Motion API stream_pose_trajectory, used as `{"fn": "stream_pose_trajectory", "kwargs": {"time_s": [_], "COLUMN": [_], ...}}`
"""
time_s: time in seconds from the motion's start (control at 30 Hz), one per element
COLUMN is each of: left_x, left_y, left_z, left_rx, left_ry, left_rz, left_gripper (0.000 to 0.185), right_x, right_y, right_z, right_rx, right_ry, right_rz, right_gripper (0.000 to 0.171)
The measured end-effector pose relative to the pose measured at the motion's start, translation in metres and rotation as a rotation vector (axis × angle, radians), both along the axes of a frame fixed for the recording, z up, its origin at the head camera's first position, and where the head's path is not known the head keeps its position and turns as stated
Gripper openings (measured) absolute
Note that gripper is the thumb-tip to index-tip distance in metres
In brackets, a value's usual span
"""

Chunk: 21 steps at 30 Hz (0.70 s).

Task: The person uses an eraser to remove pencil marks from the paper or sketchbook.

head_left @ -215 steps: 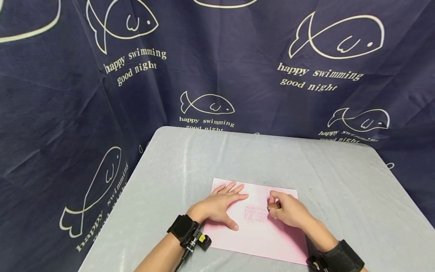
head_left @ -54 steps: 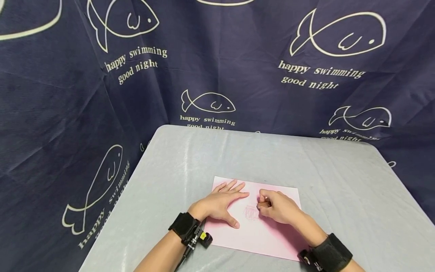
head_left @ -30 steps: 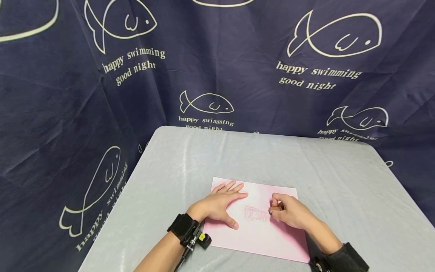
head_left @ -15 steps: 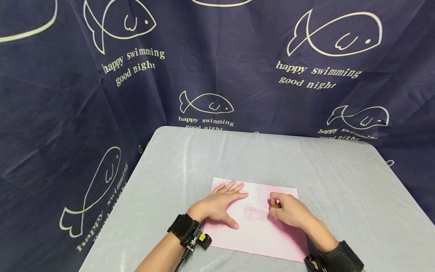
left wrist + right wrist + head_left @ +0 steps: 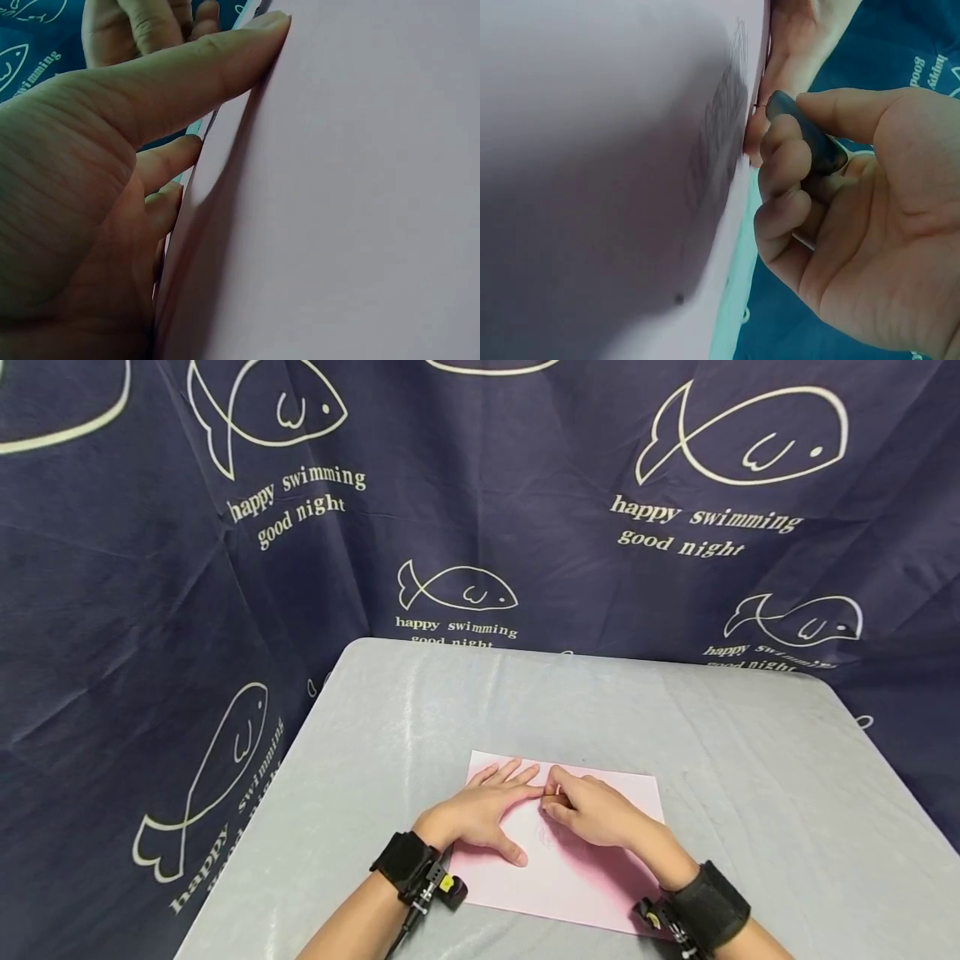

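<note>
A sheet of pink paper (image 5: 540, 889) lies on the grey table. My left hand (image 5: 476, 814) rests flat on its left part, fingers and thumb spread wide. My right hand (image 5: 600, 810) is over the upper middle of the sheet, its fingertips right by the left index fingertip. Between its thumb and curled fingers it pinches a short dark stub (image 5: 806, 131) with rounded ends, seen in the right wrist view. I cannot tell what kind of stub it is. A patch of scribbled lines (image 5: 720, 127) marks the paper; in the head view the right hand mostly covers it.
The grey cloth-covered table (image 5: 420, 718) extends behind and to both sides of the paper. A dark blue curtain (image 5: 562, 485) with white fish drawings hangs past its far and left edges. Each wrist wears a black strap (image 5: 405, 864) with a small camera.
My right hand went left with the stub 1.8 seconds ago, then right, and is now back left, close to the left fingers. The left hand and paper stay in place.
</note>
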State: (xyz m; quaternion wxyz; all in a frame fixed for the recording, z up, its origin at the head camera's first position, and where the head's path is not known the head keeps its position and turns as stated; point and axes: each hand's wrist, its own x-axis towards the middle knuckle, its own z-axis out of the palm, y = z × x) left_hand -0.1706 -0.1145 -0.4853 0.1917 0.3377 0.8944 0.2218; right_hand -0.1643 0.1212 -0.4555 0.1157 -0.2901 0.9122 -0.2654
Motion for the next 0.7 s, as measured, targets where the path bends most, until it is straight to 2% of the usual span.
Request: {"fn": "stream_pose_trajectory", "kwargs": {"time_s": [0.17, 0.37, 0.7], "left_x": [0.001, 0.001, 0.000], "left_y": [-0.001, -0.001, -0.002], "left_z": [0.000, 0.001, -0.002], "left_rx": [-0.017, -0.021, 0.003], "left_ry": [0.013, 0.022, 0.016], "left_rz": [0.010, 0.009, -0.003], "left_gripper": [0.110, 0.109, 0.103], "right_x": [-0.006, -0.009, -0.005], "right_y": [-0.013, -0.016, -0.007], "right_z": [-0.009, -0.015, -0.015], "right_rx": [-0.009, -0.039, -0.046], "right_ry": [0.016, -0.039, -0.113], "right_rz": [0.027, -0.040, -0.095], "right_gripper": [0.011, 0.019, 0.019]}}
